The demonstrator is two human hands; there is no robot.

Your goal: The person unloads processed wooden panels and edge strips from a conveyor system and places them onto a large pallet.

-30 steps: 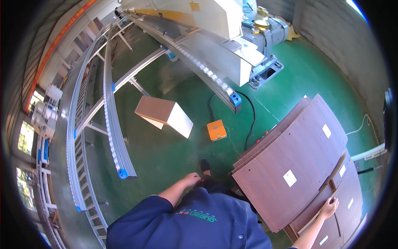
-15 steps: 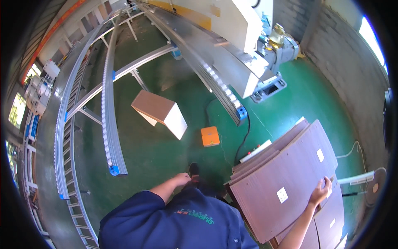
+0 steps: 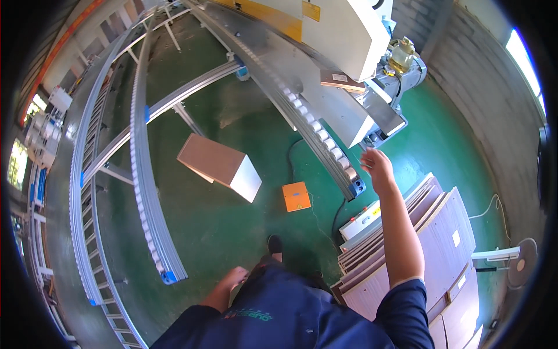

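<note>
My right hand reaches forward over the right side. Its fingers are apart and loosely bent, with nothing seen in them. It is nearest the metal end plate of the machine and the end of the roller rail. A small brown board lies on the machine's ledge beyond it. Below my right forearm stands a leaning stack of brown panels with white labels. My left hand hangs low by my body, fingers curled in and apparently holding nothing.
A brown and white box-like piece stands on the green floor between the rails, beside an orange box. A second roller rail runs along the left. A fan stands at the right. A motor sits behind the machine.
My right hand has left the panel stack and moved forward and left toward the machine's end. My left hand has dropped back toward my body. The small board now shows on the ledge.
</note>
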